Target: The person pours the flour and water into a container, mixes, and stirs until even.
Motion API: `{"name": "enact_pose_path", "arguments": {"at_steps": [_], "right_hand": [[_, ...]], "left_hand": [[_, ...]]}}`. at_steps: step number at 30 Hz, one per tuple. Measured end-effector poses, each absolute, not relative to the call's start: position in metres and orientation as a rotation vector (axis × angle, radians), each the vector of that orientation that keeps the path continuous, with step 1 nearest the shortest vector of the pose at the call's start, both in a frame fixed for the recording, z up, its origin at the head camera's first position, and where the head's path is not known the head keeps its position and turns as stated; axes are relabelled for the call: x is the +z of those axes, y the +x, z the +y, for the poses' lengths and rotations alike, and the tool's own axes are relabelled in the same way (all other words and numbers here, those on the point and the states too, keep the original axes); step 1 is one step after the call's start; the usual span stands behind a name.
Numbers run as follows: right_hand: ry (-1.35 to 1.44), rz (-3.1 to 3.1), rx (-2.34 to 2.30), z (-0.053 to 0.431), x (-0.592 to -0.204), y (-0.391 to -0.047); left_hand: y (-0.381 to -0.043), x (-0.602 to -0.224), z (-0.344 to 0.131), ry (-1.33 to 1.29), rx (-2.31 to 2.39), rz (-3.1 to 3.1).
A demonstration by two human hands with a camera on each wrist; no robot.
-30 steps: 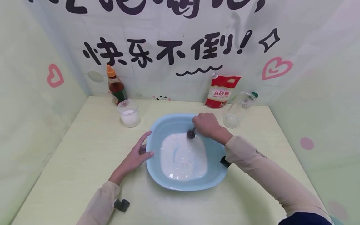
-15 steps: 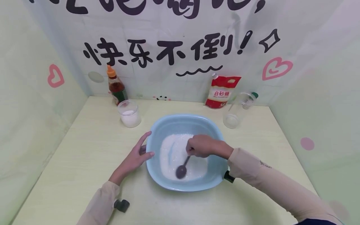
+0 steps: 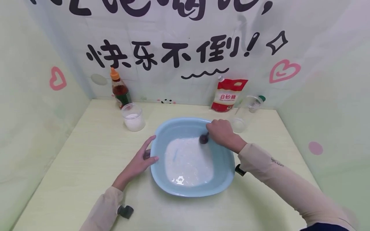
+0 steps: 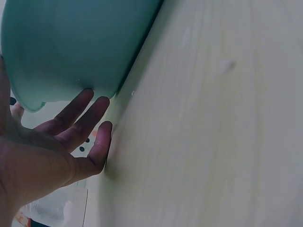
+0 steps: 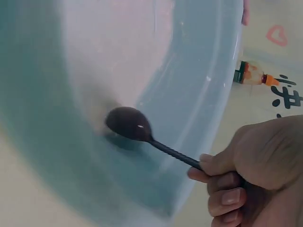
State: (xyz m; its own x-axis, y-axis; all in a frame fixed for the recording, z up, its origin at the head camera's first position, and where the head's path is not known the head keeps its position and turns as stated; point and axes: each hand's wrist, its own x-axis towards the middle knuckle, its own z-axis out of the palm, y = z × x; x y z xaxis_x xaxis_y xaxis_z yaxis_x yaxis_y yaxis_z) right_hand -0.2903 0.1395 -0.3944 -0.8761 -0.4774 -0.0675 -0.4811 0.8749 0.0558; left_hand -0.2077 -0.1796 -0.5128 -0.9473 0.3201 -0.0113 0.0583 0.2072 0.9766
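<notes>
While a dark spoon (image 5: 129, 124) is gripped by its handle in the right hand (image 3: 222, 133), its bowl is held inside a light blue basin (image 3: 224, 166), at the far right edge of a white liquid (image 3: 188, 165); whether the liquid is touched by it cannot be told. The basin is set on the middle of the worktop (image 3: 92, 150). Its left side is touched by the left hand (image 3: 137, 164), whose fingers are spread, with the thumb laid over the rim. At the back left, a clear jar (image 3: 134, 121) part-filled with white contents is placed just in front of an orange-capped bottle (image 3: 120, 91). At the back right, a red pouch (image 3: 227, 96) is stood near a tall clear container (image 3: 245, 110), behind which a green cap (image 3: 261, 98) is seen
</notes>
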Motion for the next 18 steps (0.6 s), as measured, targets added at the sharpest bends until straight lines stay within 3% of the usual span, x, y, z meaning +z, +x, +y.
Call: {"name": "enact_pose_path", "arguments": {"at_steps": [11, 18], "right_hand": [[-0.919, 2.758, -0.096, 0.098, -0.404, -0.272], [-0.856, 2.416, -0.099, 0.107, -0.392, -0.255]], "left_hand": [[-0.208, -0.516, -0.176, 0.373, 1.838, 2.265], [-0.208, -0.514, -0.177, 0.344, 1.813, 2.279]]}}
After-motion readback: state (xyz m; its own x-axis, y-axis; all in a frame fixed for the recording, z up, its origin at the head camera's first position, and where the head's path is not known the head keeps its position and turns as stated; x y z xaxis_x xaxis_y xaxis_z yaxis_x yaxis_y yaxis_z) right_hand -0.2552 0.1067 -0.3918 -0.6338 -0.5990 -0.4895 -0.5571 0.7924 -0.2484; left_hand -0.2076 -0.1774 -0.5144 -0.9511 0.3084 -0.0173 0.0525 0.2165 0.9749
